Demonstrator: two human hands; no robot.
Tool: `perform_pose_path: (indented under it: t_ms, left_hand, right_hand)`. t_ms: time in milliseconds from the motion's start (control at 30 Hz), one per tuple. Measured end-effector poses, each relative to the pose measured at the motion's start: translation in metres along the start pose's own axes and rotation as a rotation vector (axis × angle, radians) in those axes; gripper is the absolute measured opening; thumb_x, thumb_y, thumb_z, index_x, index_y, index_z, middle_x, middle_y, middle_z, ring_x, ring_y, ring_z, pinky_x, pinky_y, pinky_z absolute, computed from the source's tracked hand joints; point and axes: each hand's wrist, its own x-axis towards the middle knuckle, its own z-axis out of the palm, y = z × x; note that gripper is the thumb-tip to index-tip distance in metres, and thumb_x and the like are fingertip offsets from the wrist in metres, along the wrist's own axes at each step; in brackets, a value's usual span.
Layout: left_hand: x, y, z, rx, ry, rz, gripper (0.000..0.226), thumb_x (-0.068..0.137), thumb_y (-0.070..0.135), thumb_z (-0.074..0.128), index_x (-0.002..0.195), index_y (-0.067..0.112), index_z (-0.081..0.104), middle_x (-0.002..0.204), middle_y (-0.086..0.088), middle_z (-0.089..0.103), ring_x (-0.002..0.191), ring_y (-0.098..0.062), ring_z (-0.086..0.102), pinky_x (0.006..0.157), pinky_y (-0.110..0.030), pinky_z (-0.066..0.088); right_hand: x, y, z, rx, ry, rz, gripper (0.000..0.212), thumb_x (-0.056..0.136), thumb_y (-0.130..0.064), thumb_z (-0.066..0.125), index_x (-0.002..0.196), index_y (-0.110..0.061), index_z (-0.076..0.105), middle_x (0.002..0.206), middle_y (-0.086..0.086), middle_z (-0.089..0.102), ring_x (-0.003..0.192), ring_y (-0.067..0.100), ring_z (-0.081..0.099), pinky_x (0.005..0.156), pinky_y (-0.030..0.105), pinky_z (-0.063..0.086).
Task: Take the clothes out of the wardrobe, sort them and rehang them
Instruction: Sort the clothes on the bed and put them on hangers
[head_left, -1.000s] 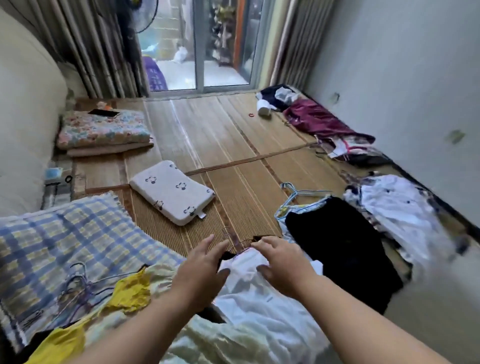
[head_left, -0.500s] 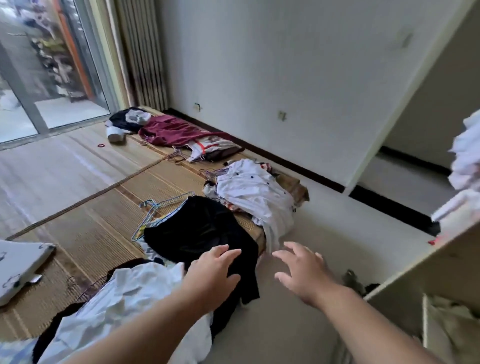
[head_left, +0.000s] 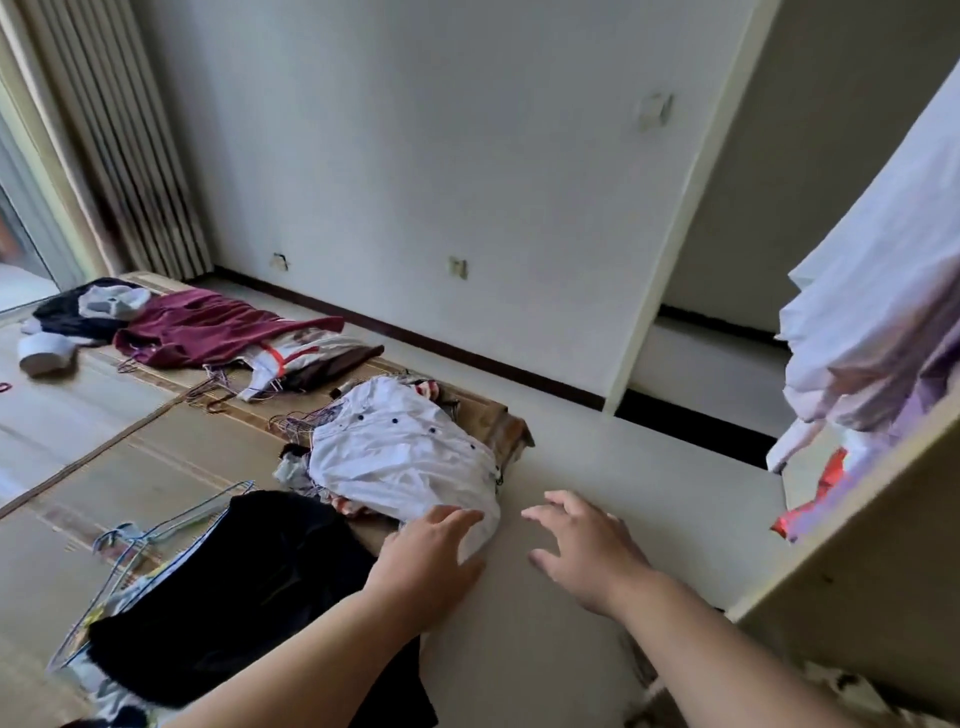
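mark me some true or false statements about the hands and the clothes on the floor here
1. The left hand and the right hand both hold nothing, fingers spread. True.
2. The white shirt with dark buttons hangs on a hook on the wall. False: it lies crumpled on a pile at the edge of the mat.
3. The maroon garment lies farther off than the white shirt, toward the curtain. True.
4. The right hand grips the blue hanger. False: the hanger lies on the mat by the black garment, and the right hand is over bare floor.
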Motion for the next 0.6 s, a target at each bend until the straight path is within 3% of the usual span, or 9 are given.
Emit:
perform_pose_path:
  t_ms: [233, 600]
  left_hand:
    - [0.147, -0.021, -0.027, -0.024, -0.018, -0.006, 0.052, 0.089, 0.043, 0.053, 0.139, 0.040, 0.037, 0.142, 0.009, 0.041, 0.121, -0.015, 0.048, 0.101, -0.037, 0.042]
    - [0.325, -0.072, -0.041, 0.018, 0.077, -0.261, 0.051, 0.090, 0.046, 0.052, 0.138, 0.039, 0.039, 0.143, 0.009, 0.041, 0.122, -0.013, 0.048, 0.095, -0.032, 0.045]
  right_hand:
    - [0.150, 0.030, -0.028, 0.024, -0.046, 0.025, 0.049, 0.089, -0.044, 0.051, 0.137, -0.038, 0.042, 0.151, -0.003, 0.029, 0.134, 0.021, 0.036, 0.110, 0.038, 0.027]
    - [0.382, 0.090, -0.052, 0.024, -0.163, -0.167, 0.050, 0.087, -0.047, 0.050, 0.136, -0.041, 0.042, 0.150, -0.006, 0.028, 0.136, 0.017, 0.031, 0.110, 0.039, 0.022]
